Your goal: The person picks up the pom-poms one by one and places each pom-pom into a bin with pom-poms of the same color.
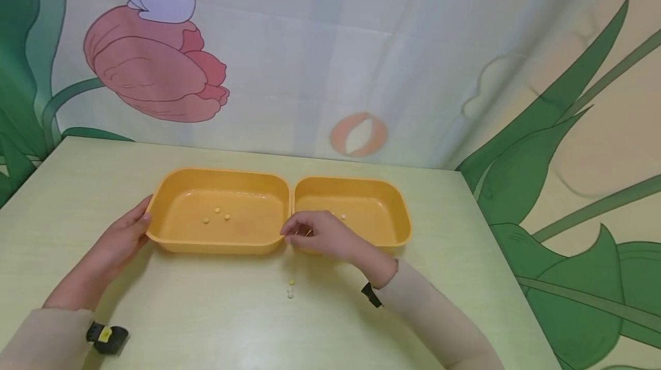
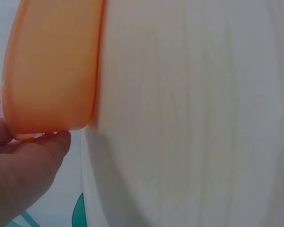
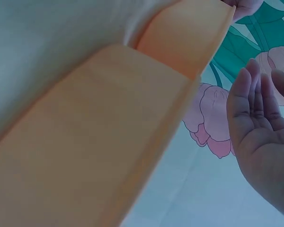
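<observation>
L hand (image 1: 121, 237) pinches L tray (image 1: 222, 248) w/ 3 bits (image 1: 227, 217); R hand (image 1: 325, 233) loosely spread, prob. above R tray (image 1: 356, 190).

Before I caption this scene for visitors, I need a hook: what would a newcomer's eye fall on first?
Most likely the yellow-orange left tray and right tray, side by side on the pale table. Next, perhaps, the big pink flower on the backdrop, upper left in the head view.

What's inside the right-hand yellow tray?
One small pale bead shows inside the yellow tray; the right hand blocks part of its near left side; anything there is hidden.
</observation>
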`<state>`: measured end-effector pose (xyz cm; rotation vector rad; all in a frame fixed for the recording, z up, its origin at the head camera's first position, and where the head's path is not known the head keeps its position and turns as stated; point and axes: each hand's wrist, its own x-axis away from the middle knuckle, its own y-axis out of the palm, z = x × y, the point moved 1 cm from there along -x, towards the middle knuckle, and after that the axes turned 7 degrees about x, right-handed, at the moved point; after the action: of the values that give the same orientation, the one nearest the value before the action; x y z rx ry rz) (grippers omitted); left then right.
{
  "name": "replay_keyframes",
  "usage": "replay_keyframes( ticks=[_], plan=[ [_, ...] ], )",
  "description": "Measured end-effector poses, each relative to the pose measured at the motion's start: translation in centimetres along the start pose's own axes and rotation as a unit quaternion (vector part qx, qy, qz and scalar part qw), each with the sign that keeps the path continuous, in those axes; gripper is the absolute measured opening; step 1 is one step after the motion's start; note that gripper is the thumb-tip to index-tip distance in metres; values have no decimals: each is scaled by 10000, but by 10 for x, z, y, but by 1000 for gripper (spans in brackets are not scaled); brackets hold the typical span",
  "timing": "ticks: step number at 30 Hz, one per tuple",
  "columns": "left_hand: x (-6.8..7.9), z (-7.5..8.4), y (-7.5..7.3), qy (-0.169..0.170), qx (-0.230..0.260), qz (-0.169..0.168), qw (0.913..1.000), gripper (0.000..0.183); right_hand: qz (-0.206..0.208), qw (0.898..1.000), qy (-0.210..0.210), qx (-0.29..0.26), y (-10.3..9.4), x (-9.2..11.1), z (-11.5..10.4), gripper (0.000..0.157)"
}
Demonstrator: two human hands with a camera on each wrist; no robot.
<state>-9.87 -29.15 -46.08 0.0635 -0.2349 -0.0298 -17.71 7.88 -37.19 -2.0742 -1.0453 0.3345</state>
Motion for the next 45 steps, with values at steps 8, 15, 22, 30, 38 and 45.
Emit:
replay_keyframes(
  ticks=[8,15,22,30,38,45],
  plan=[
    [-1,3,1,-29,-92,8,10000,69,-234,9991,194,302,17,12,12,17],
    [1,4,2,-53,-87,22,9999,69,-578,9955,379,651,34,15,21,15],
    [2,3,2,-66,-131,60,9999,69,-703,9902,536,1085,49,16,26,16],
    [1,2,1,-62,-117,35,9999,71,-687,9871,531,1349,58,12,35,13],
    [1,2,0,-84,-110,51,9999,69,-807,9780,447,1870,61,8,31,9],
    [2,3,3,-65,-93,13,9999,70,-761,9768,474,1947,62,8,32,7]
  ],
)
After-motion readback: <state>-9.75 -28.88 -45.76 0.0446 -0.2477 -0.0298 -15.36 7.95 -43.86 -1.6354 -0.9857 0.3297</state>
